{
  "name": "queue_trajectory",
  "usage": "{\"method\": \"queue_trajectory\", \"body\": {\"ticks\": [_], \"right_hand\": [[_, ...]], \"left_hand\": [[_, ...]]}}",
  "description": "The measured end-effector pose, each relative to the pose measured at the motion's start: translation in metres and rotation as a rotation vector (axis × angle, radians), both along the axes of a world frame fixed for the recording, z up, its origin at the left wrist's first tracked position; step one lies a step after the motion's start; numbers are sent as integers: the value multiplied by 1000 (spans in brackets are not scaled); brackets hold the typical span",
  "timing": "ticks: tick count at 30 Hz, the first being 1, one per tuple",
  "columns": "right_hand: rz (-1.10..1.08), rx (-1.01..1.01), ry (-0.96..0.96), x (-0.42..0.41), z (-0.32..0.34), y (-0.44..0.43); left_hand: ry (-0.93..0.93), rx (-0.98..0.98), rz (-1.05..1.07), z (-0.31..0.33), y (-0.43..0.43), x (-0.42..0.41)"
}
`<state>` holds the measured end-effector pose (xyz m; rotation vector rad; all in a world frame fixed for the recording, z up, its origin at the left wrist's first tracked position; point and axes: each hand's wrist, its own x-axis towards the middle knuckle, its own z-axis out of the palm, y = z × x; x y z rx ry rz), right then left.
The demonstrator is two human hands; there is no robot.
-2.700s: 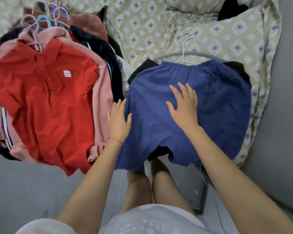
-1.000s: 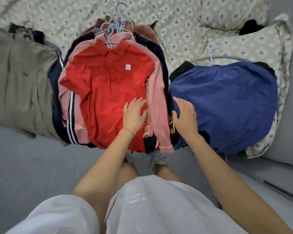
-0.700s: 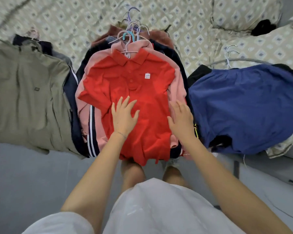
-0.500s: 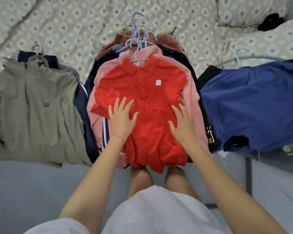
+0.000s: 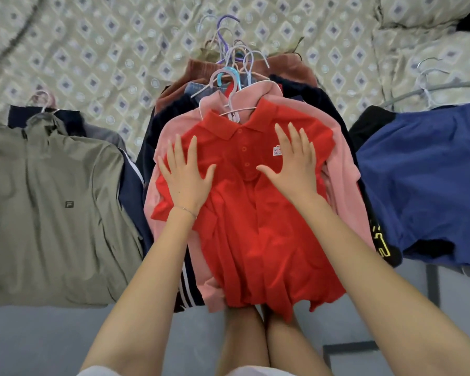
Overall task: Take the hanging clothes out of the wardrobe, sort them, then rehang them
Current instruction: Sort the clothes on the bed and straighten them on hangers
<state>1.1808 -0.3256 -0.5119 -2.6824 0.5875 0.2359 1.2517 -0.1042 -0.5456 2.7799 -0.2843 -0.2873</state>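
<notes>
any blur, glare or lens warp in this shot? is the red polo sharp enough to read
Head view: soft even light, no glare; the red polo is sharp at centre, its chest label partly covered by the right hand; the bedspread smears toward the top left corner; wide-angle warp bends the olive jacket near the left edge.

I see a red polo shirt [image 5: 255, 213] atop a pink top [image 5: 345, 191] in the middle, an olive-grey jacket [image 5: 52, 207] left, a blue garment [image 5: 429, 180] right, and a beige bedspread [image 5: 106, 63] with purple diamonds beyond.
</notes>
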Motion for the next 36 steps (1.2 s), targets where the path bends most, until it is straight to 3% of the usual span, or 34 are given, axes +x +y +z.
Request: {"method": "queue_trajectory", "body": {"ticks": [11, 21, 29, 36], "right_hand": [[32, -46, -25, 56, -44, -34], [31, 119, -76, 35, 19, -36], [3, 125, -170, -54, 91, -7], [0, 161, -222, -188, 151, 39]], "left_hand": [[-36, -193, 193, -25, 0, 40], [-166, -339, 78, 69, 10, -19], [-183, -372, 126, 144, 47, -115], [-193, -381, 141, 191, 97, -238]]}}
